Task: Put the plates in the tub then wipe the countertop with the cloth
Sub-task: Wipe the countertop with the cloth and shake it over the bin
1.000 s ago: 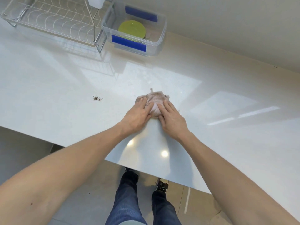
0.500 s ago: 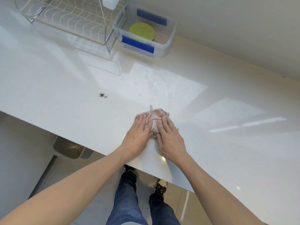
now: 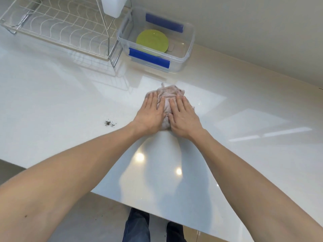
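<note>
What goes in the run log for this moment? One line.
wipe | both hands flat on cloth | plate in tub | crumbs left

Left hand (image 3: 150, 114) and right hand (image 3: 183, 116) flat, palms down, fingers together, pointing toward 12 o'clock, side by side, thumbs nearly touching; forearms bare, converging from 7 and 5 o'clock.

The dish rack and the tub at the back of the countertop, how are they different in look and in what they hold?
The dish rack is open wire with wavy rungs; the tub has clear plastic walls and blue clips. The rack's shelf holds no dishes, while the tub holds a green plate lying flat. The rack is wider than the tub. Both stand side by side on the countertop, beyond the cloth.
</note>
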